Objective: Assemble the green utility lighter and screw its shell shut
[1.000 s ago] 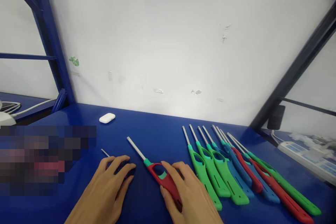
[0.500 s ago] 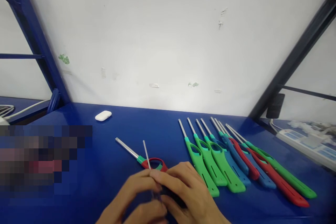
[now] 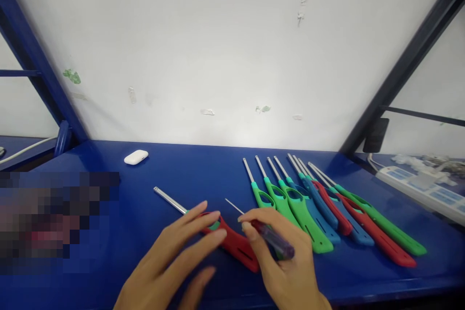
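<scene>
A red long-nosed lighter (image 3: 236, 247) with a teal collar and a silver tube lies on the blue table (image 3: 181, 174), pointing up-left. My right hand (image 3: 283, 261) is closed around a small screwdriver (image 3: 271, 238) with a clear purple handle; its thin shaft points up-left, above the lighter. My left hand (image 3: 174, 261) is open, fingers stretched out, fingertips on or just over the red lighter's trigger ring.
A row of several green, blue and red lighters (image 3: 316, 208) lies to the right, tubes toward the white wall. A white earbud case (image 3: 136, 157) sits at the back left. A power strip (image 3: 421, 186) lies far right. Dark blue frame posts (image 3: 403, 65) stand at both sides.
The screwdriver passed from between both hands into my right hand alone. My left hand let go, opened and came down by the red lighter. The view shifted slightly right.
</scene>
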### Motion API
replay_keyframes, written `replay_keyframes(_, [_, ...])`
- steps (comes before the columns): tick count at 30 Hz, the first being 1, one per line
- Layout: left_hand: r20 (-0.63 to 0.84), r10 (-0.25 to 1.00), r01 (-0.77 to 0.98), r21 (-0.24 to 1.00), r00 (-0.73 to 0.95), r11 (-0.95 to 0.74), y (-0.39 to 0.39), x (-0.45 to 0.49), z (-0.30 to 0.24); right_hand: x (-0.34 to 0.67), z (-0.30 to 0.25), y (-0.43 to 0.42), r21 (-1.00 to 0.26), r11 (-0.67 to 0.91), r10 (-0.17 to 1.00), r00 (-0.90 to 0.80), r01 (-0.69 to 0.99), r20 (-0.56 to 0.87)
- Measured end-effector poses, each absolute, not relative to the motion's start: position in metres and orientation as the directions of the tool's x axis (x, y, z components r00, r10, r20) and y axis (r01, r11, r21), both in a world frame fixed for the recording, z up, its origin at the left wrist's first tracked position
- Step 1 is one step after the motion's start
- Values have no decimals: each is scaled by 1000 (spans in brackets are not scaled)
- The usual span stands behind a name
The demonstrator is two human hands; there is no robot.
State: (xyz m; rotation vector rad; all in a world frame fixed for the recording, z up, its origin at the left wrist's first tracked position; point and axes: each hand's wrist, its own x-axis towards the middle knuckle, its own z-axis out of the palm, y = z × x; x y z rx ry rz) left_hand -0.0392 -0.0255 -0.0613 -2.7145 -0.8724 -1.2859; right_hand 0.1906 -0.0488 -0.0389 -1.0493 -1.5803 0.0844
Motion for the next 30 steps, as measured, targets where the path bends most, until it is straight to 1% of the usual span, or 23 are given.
replay_keyframes(2, [644, 517, 579, 138, 564, -803, -11, -41, -60, 191, -39, -48, -611, 575, 660, 132, 544, 739])
replay_keyframes(4, [567, 527, 604, 64, 633, -795, -1, -42, -62, 192, -40, -47, -608, 585, 642, 151, 537, 751])
replay_keyframes(6, [521, 538, 607, 48, 662, -793, 4, -44, -66, 195, -42, -47, -608, 597, 632, 159, 523, 758])
replay_keyframes(9, [513, 576, 635, 76, 636, -769, 6, -48, -68, 200, -46, -48, -670, 568, 670, 205, 477, 714])
replay_keyframes(12, [551, 577, 646, 87, 603, -759, 8, -53, -66, 201, -49, -50, -740, 526, 694, 293, 419, 658])
replay_keyframes(14, [574, 589, 656, 114, 569, -746, 9, -56, -66, 201, -51, -52, -763, 518, 702, 316, 388, 638])
replay_keyframes(19, [552, 656, 674, 213, 514, -707, 10, -57, -70, 201, -55, -54, -772, 459, 738, 296, 440, 607])
replay_keyframes(25, [510, 689, 650, 291, 515, -702, 11, -59, -73, 203, -56, -51, -746, 466, 740, 252, 476, 623])
replay_keyframes(30, [520, 687, 639, 308, 507, -705, 11, -59, -70, 202, -51, -47, -705, 489, 747, 170, 514, 643])
